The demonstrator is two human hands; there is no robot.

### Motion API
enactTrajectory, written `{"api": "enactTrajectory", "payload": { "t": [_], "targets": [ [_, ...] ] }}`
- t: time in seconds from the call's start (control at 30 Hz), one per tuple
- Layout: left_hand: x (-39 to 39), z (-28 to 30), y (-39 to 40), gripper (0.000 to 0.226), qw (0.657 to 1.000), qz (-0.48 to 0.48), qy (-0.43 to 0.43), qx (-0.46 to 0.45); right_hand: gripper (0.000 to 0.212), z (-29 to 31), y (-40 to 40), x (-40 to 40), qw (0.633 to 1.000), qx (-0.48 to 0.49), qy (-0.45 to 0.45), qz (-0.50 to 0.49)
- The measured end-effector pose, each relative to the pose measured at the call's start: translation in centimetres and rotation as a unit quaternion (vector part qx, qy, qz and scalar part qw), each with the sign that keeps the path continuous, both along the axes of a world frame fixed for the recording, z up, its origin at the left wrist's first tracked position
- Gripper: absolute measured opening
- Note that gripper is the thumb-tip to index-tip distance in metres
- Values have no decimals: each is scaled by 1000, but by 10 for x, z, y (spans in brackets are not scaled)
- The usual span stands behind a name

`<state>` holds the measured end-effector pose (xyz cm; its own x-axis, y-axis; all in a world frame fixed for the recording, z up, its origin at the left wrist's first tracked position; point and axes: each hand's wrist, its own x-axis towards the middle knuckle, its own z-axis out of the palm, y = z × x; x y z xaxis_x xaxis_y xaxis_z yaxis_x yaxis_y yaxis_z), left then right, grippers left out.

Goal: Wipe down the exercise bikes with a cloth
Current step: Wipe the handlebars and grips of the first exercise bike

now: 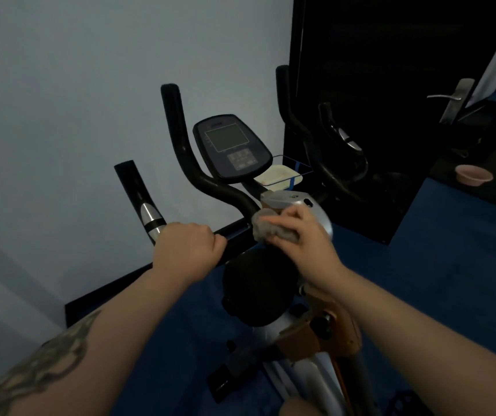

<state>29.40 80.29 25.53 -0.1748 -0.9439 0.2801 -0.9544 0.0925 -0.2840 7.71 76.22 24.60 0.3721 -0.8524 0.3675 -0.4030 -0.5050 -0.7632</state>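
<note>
An exercise bike with black handlebars [177, 139] and a dark console [231, 145] stands in front of me in the head view. My left hand [188, 246] grips the left handlebar just below its silver sensor band [150, 216]. My right hand [300, 232] holds a grey cloth [266, 228] and presses it against the centre of the handlebar, beside the silver stem cover [297, 202]. The black seat [255, 289] sits below my hands.
A pale wall lies to the left, and a black door with a metal handle [450, 97] stands at the right. A white container [279, 175] and a pink bowl [473, 174] rest on the blue floor [438, 265]. The bike's orange and silver frame [324, 334] runs down toward me.
</note>
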Motion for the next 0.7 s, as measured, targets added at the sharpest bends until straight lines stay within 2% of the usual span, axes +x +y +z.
{"api": "enactTrajectory", "payload": {
  "t": [0.07,0.2,0.37,0.5,0.6,0.7],
  "targets": [
    [-1,4,2,50,999,25,27,-40,35,17,-16,20,998,-41,50,-10],
    [1,11,5,41,999,-4,-31,-28,33,22,-22,37,998,-51,40,-17],
    [-1,6,3,49,997,13,56,-51,40,7,-13,2,993,-87,60,53],
    [-2,6,3,54,995,21,81,-46,36,32,-39,43,977,-157,138,46],
    [-2,9,5,56,995,24,81,-56,33,47,-50,70,966,-198,157,56],
    [-2,11,7,51,996,13,61,-67,37,32,-54,50,962,-223,126,95]
  ]
}}
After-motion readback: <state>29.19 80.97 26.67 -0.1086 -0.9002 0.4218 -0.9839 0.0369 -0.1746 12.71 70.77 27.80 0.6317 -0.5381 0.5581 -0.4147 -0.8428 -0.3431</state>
